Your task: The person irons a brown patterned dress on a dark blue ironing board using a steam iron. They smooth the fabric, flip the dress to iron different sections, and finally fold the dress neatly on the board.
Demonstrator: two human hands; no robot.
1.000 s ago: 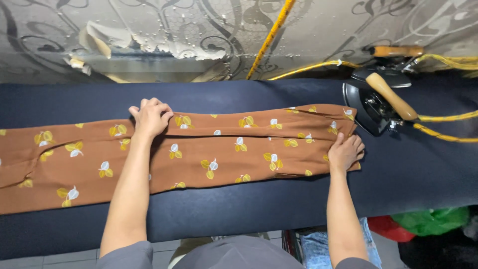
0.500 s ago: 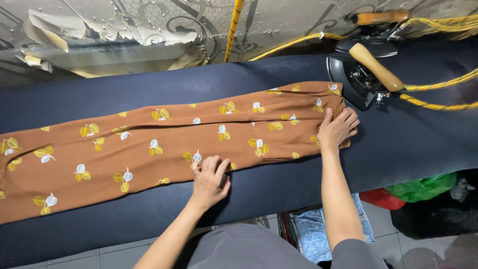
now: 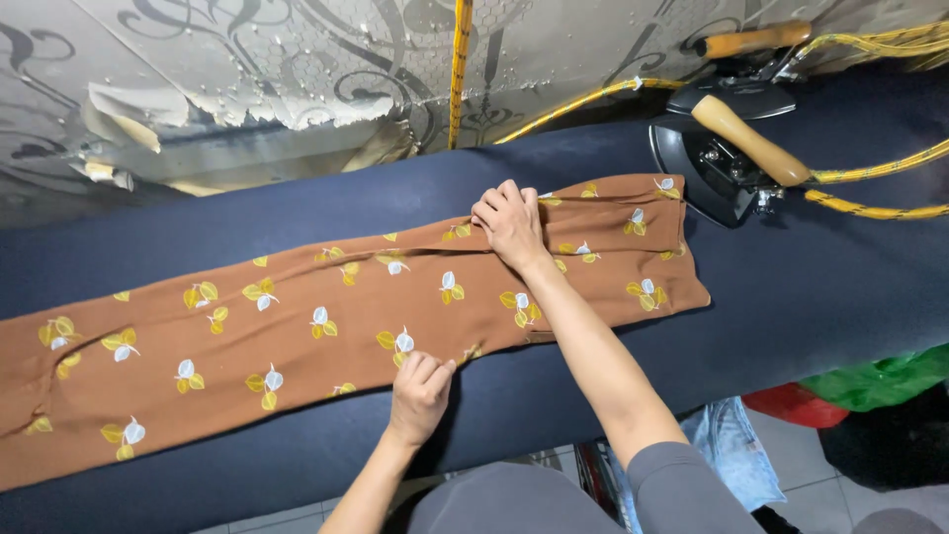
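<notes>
Dark blue padding covers the long ironing board (image 3: 811,297), and a brown cloth (image 3: 297,336) with yellow and white leaves lies flat along it. The left hand (image 3: 420,391) pinches the near edge of the cloth with bent fingers. The right hand (image 3: 512,222) presses down on the far edge, fingers mostly flat — gripping nothing. Gentle, even pulls from both edges would smooth it best. An iron (image 3: 727,148) with a wooden handle rests near the cloth's right end.
</notes>
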